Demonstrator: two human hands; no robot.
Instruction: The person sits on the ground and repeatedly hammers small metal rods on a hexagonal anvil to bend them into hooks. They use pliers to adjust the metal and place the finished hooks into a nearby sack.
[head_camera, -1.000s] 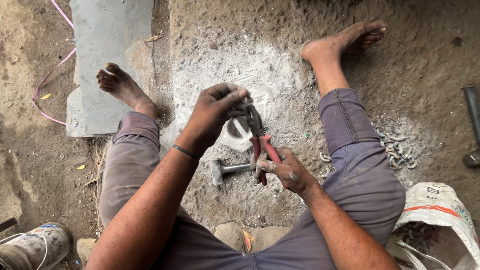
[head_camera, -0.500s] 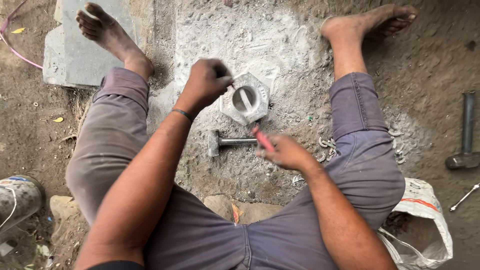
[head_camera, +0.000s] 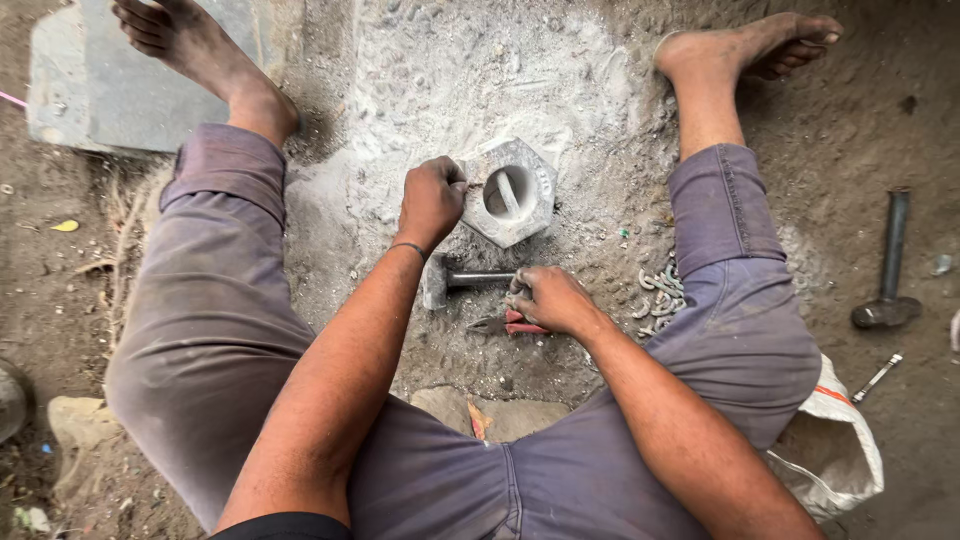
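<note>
Between the outstretched legs, hexagonal metal block (head_camera: 512, 191) sits on the dusty ground; left hand (head_camera: 432, 199) fisted against its edge, likely steadying. Right hand (head_camera: 552, 299), just below it, closes on red-handled pliers (head_camera: 510, 322) beside small hammer (head_camera: 455, 280).

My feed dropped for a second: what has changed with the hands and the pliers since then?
The right hand brought the red-handled pliers down from the hexagonal block to the ground beside the small hammer. The left hand stayed closed at the block's edge. The big hammer stayed put.

Second hammer (head_camera: 887, 270); white sack (head_camera: 835, 445); stone slab (head_camera: 110, 90)
</note>
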